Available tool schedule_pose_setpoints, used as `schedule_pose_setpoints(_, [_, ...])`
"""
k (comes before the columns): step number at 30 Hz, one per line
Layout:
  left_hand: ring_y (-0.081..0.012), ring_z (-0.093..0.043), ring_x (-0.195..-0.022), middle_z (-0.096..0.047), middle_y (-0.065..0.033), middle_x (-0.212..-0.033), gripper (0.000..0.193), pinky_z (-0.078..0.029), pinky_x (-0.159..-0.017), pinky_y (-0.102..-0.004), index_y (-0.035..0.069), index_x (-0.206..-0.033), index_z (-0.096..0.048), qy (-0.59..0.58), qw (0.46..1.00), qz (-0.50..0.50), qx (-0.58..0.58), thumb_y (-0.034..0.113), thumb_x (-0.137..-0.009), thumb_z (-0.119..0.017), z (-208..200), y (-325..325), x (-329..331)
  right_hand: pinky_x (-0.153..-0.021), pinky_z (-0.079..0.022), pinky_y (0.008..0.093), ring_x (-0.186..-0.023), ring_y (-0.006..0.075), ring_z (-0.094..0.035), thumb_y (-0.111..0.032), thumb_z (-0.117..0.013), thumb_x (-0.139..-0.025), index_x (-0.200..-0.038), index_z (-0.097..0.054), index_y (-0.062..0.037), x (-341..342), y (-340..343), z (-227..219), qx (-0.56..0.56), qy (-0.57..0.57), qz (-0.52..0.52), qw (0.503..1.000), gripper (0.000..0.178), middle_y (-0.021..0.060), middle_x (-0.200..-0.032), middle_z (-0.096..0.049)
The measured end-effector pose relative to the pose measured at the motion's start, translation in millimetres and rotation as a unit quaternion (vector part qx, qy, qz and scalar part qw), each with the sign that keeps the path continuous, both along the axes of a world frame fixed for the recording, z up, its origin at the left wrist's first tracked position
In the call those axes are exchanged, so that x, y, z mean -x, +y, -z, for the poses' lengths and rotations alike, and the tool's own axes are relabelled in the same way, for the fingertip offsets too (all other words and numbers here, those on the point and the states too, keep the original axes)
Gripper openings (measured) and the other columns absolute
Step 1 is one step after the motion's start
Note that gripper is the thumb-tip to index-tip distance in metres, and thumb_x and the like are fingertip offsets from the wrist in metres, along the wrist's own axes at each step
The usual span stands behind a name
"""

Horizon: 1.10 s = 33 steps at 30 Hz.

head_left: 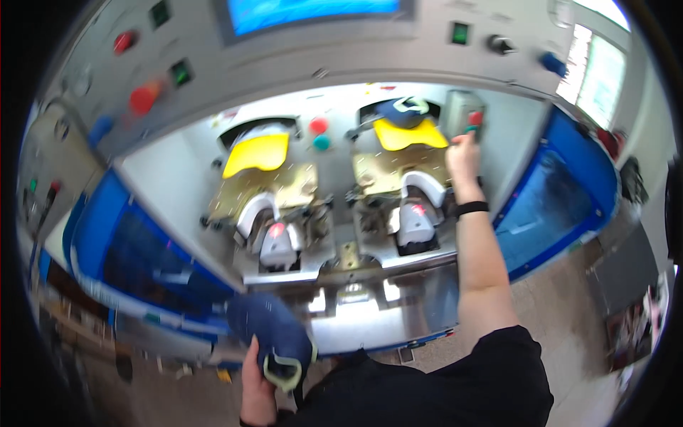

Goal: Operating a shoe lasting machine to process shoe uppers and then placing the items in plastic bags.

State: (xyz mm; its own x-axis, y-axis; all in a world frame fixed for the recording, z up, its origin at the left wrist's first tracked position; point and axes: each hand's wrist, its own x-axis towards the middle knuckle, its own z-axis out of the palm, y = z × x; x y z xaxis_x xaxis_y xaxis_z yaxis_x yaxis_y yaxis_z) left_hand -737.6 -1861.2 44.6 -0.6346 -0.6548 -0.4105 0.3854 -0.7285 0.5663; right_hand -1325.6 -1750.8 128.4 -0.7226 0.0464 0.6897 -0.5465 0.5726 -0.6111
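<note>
My left hand grips a navy baseball cap with pale green trim around its back opening, low at the left in front of the machine. My right arm reaches into the machine. There my right hand, fingers curled and one digit extended, is at the green button on a small grey box, below a red button. Beside it, on the right-hand station, another navy cap sits behind a yellow visor-shaped piece. A second yellow piece lies on the left-hand station.
Two white-and-grey cap forms stand in front of brass-coloured plates. Blue-framed doors hang open on both sides. Above runs a grey control panel with a screen, knobs and buttons.
</note>
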Motion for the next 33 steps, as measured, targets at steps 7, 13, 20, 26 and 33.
schedule_pose_setpoints(7, [-0.0297,-0.057,-0.116,-0.06,-0.0134,-0.125,0.045,-0.044,-0.103,-0.0479,0.008,-0.126,-0.053,0.146,0.988,-0.041,0.005,0.04,-0.095,-0.054,-12,-10,26,-0.095,-0.043,0.0383,-0.108,0.0326,-0.057,-0.003,-0.054,-0.09,-0.107,-0.058,0.0012,-234,8,13,0.005,0.124,-0.446,0.886,0.018,0.019,-0.113,-0.06])
schedule_pose_setpoints(13, [-0.0227,-0.058,-0.117,-0.059,-0.0087,-0.128,0.058,-0.046,-0.102,-0.04,0.007,-0.132,-0.05,0.169,0.983,-0.072,-0.009,0.052,-0.1,-0.036,-13,4,3,-0.059,-0.049,0.0306,-0.082,0.0265,-0.061,-0.02,-0.079,-0.073,-0.11,-0.058,-0.0043,-404,-7,46,-0.122,0.132,-0.709,0.682,0.045,0.0151,-0.106,-0.058])
schedule_pose_setpoints(20, [-0.0215,-0.06,-0.113,-0.061,-0.008,-0.126,0.062,-0.048,-0.098,-0.0393,0.008,-0.13,-0.051,0.103,0.984,-0.143,0.004,0.058,-0.097,-0.036,-13,22,-58,-0.061,-0.052,0.0361,-0.078,0.0298,-0.064,-0.02,-0.081,-0.067,-0.1,-0.065,-0.0075,-465,-15,31,-0.191,0.198,-0.759,0.59,0.039,0.0098,-0.094,-0.062])
schedule_pose_setpoints(26, [-0.0291,-0.048,-0.128,-0.05,-0.0113,-0.139,0.075,-0.036,-0.108,-0.0515,0.009,-0.141,-0.041,0.248,0.963,-0.092,0.05,0.065,-0.092,-0.041,-7,20,-97,-0.056,-0.05,0.032,-0.071,0.0253,-0.064,-0.008,-0.077,-0.075,-0.095,-0.062,-0.0043,-472,-42,-2,-0.083,0.087,-0.769,0.628,0.024,0.0118,-0.09,-0.063])
schedule_pose_setpoints(33, [-0.0341,-0.051,-0.124,-0.051,-0.0146,-0.137,0.054,-0.041,-0.103,-0.0539,0.005,-0.139,-0.042,0.156,0.979,-0.123,-0.04,0.042,-0.099,-0.041,2,21,-121,-0.064,-0.048,0.0431,-0.075,0.036,-0.061,-0.017,-0.068,-0.083,-0.095,-0.057,-0.0075,-369,-124,-87,-0.045,0.238,-0.481,0.843,0.019,0.011,-0.094,-0.061])
